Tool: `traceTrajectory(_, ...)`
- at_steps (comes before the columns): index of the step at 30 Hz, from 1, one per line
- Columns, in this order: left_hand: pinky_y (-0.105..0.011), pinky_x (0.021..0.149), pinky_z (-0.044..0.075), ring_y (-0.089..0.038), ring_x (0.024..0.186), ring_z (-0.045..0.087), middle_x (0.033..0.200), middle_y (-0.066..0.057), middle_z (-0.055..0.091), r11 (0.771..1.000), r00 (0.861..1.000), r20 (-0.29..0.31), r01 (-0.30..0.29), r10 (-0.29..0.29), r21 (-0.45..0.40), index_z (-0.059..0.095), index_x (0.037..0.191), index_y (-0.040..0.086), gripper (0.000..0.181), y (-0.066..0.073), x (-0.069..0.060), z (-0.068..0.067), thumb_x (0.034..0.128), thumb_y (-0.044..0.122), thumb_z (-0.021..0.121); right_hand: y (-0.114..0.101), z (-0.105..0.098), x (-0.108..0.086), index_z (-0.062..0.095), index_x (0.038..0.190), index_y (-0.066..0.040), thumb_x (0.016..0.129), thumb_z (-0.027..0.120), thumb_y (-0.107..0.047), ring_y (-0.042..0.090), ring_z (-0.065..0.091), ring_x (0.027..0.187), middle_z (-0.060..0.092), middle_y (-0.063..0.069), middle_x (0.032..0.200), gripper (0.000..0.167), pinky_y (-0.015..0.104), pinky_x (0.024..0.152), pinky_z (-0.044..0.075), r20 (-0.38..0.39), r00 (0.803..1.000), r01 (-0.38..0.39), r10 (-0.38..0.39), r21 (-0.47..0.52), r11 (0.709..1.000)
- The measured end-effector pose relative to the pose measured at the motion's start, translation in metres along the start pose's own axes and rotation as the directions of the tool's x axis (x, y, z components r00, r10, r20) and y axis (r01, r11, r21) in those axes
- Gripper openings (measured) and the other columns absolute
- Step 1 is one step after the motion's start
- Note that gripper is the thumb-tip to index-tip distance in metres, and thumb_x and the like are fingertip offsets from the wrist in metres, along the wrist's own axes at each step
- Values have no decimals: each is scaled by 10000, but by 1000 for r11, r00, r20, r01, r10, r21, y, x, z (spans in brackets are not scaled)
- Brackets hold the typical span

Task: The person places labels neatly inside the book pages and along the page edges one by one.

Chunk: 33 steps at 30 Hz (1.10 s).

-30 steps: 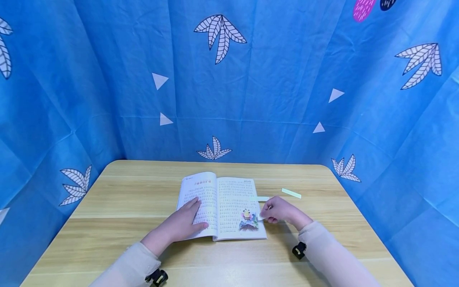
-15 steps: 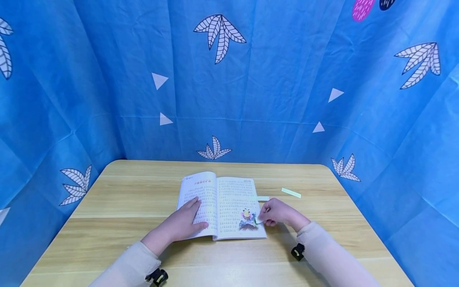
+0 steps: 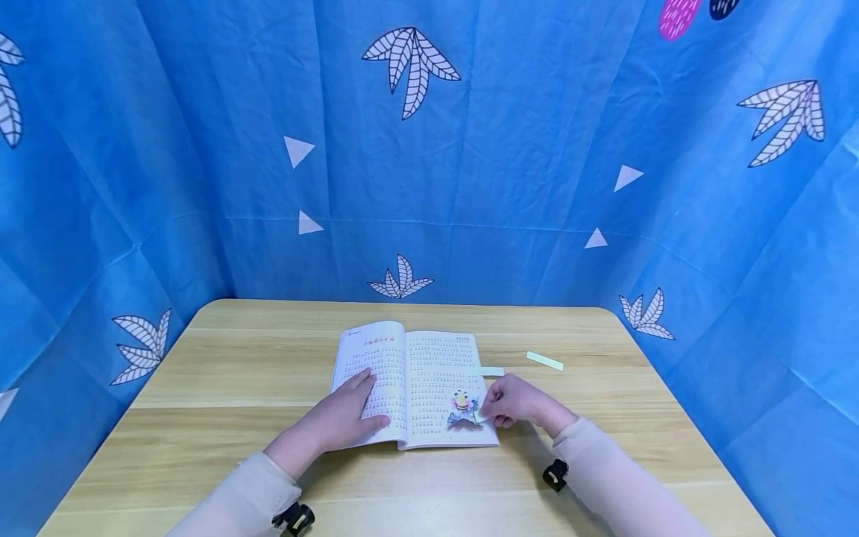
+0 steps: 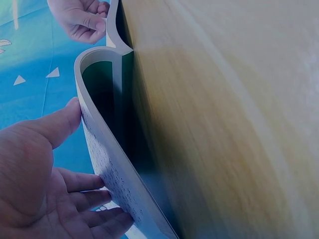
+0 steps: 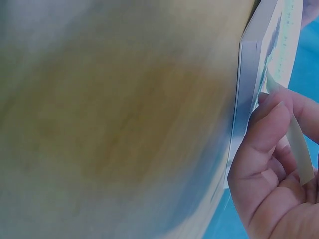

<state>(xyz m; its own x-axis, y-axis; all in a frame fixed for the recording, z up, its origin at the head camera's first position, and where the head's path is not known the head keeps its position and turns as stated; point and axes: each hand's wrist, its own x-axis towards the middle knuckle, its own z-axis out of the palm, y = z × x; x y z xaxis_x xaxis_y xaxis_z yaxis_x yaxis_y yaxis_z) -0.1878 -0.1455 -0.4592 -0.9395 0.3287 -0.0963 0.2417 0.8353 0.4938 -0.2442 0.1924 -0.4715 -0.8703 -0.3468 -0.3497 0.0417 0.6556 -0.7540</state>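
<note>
An open book (image 3: 429,358) with printed text lies on the table, a cartoon bee (image 3: 461,401) drawn on its right page. My left hand (image 3: 342,414) rests on the left page with fingers spread and straight. At the right page's outer edge, my right hand (image 3: 513,400) pinches a pale sticky strip (image 5: 299,149) between thumb and forefinger; the strip's far end meets the page beside the drawing. Another pale strip (image 3: 488,371) sits just above that hand, partly on the page and sticking out past its edge.
A loose pale green strip (image 3: 545,361) lies on the wooden table (image 3: 268,335) right of the book. A blue patterned curtain (image 3: 429,164) hangs behind and along both sides. Black wrist cameras are strapped to both sleeves.
My right hand has shifted slightly left and toward me with the pinched strip, moving it further onto the right page. The left hand and book have stayed still.
</note>
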Motion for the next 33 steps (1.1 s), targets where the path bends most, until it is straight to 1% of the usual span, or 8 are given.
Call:
traceTrajectory(13,-507,1196,259,-387,1481,255,1609,-224,265,1000,1000,-1,-3,3,7,345,1512,-73,851,-3,2,2,935,452,683,-3,4,-5,696,805,-7,852,757,-57,170,628,618,673,84,710,92,306,592,584,10,1000,7,-7,3,1000)
traceTrajectory(21,-508,1195,259,-386,1483,250,1610,-225,261,1000,1000,0,-9,9,1,346,1510,-76,857,-4,2,2,931,457,686,-2,5,-8,691,809,8,856,750,-46,167,620,612,670,86,706,93,310,590,584,14,1000,28,-28,13,1000)
traceTrajectory(33,-507,1197,256,-389,1482,249,1608,-230,262,1000,1000,3,-10,10,9,342,1511,-78,854,-3,2,3,935,455,682,-4,8,-11,668,808,8,861,747,-35,164,619,610,670,89,705,105,299,580,575,12,1000,23,-23,44,999)
